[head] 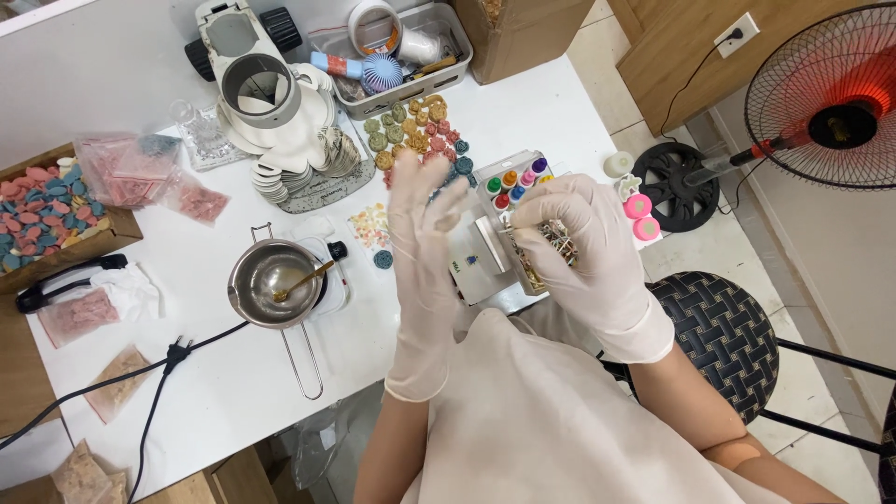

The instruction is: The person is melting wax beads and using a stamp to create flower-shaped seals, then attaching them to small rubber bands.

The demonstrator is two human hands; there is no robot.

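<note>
A: Starting at the left of the counter (224,392), we have a cardboard box of pink and blue pieces (42,219), then clear bags of pink bits (140,173), and a small steel pot (271,283) on its little hotplate with a gold spoon (303,280) lying in it.

B: Above the pot we see a stack of white scalloped moulds (299,154), and just right of that a spread of green, tan and rose wax-like discs (415,131).

A: Our left hand (425,252), gloved, is raised with its fingers spread and nothing in it. Just right of it, our right hand (583,247) is closed around a small bunch of mixed, speckled decorative bits (557,241), held above the white box (485,266) in front of us.

B: Behind that sits a rack of little coloured bottles (515,179); a fan (831,98) stands on the floor at far right.

A: We judge we are sorting or readying the bits in hand. The next move would call for a fine pinch from the free hand, since the pieces look small and loose.
</note>
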